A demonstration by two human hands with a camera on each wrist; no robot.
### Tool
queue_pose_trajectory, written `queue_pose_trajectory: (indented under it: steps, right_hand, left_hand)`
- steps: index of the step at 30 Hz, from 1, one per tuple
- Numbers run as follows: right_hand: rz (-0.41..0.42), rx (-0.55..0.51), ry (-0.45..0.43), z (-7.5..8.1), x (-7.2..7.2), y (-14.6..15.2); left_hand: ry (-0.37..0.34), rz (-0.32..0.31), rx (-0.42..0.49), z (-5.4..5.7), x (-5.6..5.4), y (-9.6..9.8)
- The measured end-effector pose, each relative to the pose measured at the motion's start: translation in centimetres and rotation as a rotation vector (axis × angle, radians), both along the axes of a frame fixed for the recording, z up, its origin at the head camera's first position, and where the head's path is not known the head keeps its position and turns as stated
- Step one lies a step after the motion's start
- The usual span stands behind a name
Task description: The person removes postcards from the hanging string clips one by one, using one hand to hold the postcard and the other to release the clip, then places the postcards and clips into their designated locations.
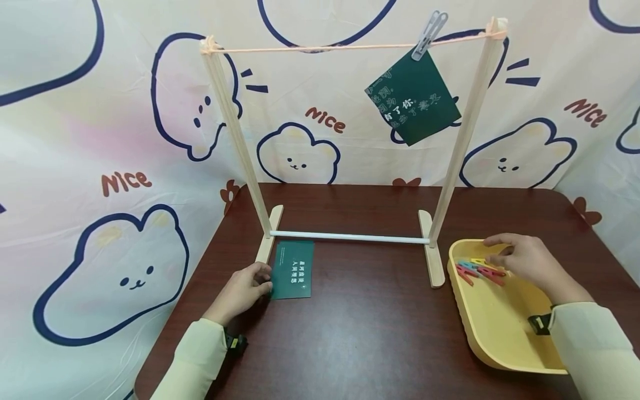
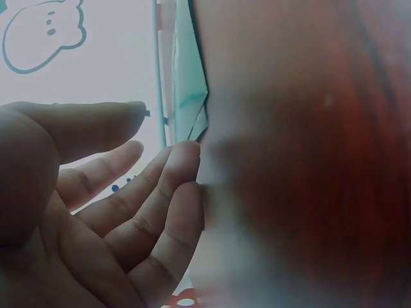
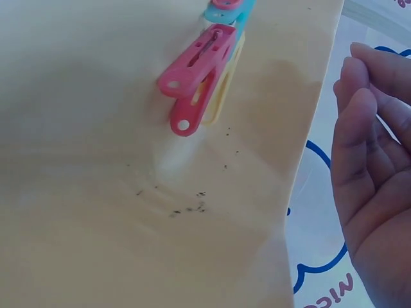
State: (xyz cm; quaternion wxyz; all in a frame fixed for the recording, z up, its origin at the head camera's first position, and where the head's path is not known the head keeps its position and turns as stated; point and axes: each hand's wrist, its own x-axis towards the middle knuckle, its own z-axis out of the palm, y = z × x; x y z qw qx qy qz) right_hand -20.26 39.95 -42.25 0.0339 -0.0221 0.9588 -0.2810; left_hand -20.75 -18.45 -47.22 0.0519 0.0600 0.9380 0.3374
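Observation:
My left hand (image 1: 245, 290) is at the left edge of a dark green card (image 1: 296, 269) with white writing, which lies flat on the table. In the left wrist view, the thumb is apart from the loosely bent fingers (image 2: 180, 212), and nothing is between them; a corner of the card is just beyond the fingertips. Over the far end of a yellow tray (image 1: 492, 328), my right hand (image 1: 525, 264) hovers with relaxed fingers and holds nothing. Several coloured clothespins lie below it, among them a pink clothespin (image 3: 199, 70), a blue clothespin (image 1: 467, 265) and a yellow clothespin (image 3: 221, 96).
A wooden rack stands across the table (image 1: 360, 333), with a cord (image 1: 310, 49) between its posts and a white rod (image 1: 350, 238) low down. From the cord's right part hangs another green card (image 1: 425, 111), held by a grey clothespin (image 1: 430, 36). A patterned cloth forms the backdrop.

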Motion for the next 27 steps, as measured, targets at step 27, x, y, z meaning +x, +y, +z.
queue_pose_trajectory:
  steps: [27]
  right_hand:
    - [-0.013, 0.027, 0.127, 6.5, -1.0, -1.8]
  left_hand:
    - [0.085, -0.110, -0.088, 7.8, -3.2, 0.3]
